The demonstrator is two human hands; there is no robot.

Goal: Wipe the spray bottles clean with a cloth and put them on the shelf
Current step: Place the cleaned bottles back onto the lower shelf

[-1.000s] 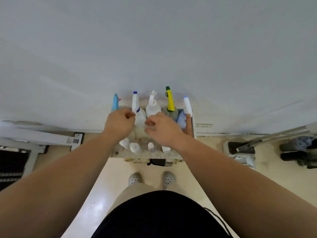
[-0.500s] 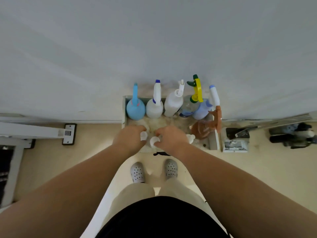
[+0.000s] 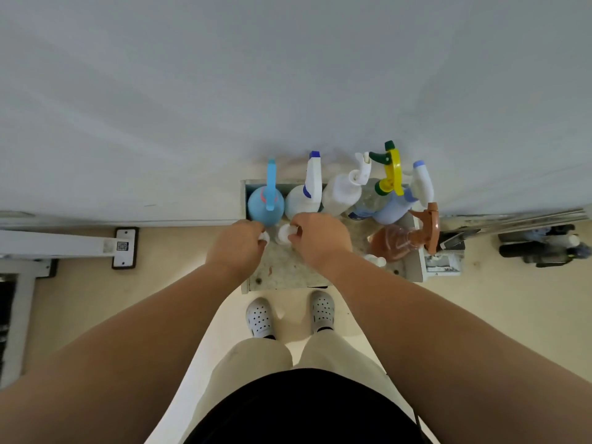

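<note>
Left hand [image 3: 235, 251] grips a small white bottle [image 3: 264, 237], right hand [image 3: 322, 240] a second bottle [image 3: 283, 233], near the shelf's [image 3: 288, 272] back-left corner; placing, seemingly; next needs upright release.

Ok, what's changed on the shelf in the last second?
The left hand took a small white bottle, the right hand another, from the front of the shelf and moved them toward the back. The spray bottles by the wall stayed put.
</note>
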